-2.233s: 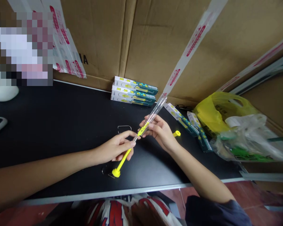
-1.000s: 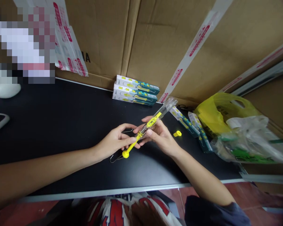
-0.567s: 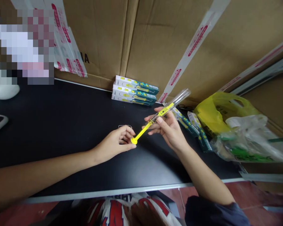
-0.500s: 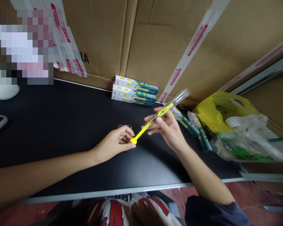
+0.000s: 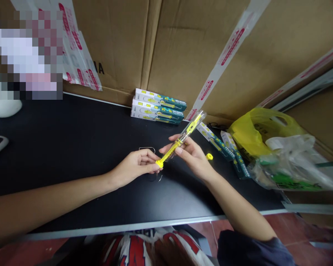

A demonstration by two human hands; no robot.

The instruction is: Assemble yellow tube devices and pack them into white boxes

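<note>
My left hand (image 5: 140,162) is closed, pinching the yellow knob at the lower end of a spring scale (image 5: 170,150). My right hand (image 5: 192,155) is closed around the clear tube (image 5: 202,116) of the same scale. The tube slants up to the right, with yellow parts inside it, and surrounds much of the yellow rod. Below my left fingers a thin metal hook (image 5: 160,178) shows; whether it is attached is unclear. A bent wire loop (image 5: 147,148) appears just behind my left hand. Right of my right hand lies a small yellow cap (image 5: 209,157).
Two printed boxes (image 5: 158,111) stand by the cardboard wall (image 5: 116,44) at the back of the black table (image 5: 72,147). Two similar boxes (image 5: 216,142) lie to the right, beside yellow and clear plastic bags (image 5: 255,133). A white rounded object (image 5: 5,108) is far left.
The clear tube has come down and left along the yellow rod, with my right hand. The yellow cap and the hook have come into view. My left hand has shifted slightly right.
</note>
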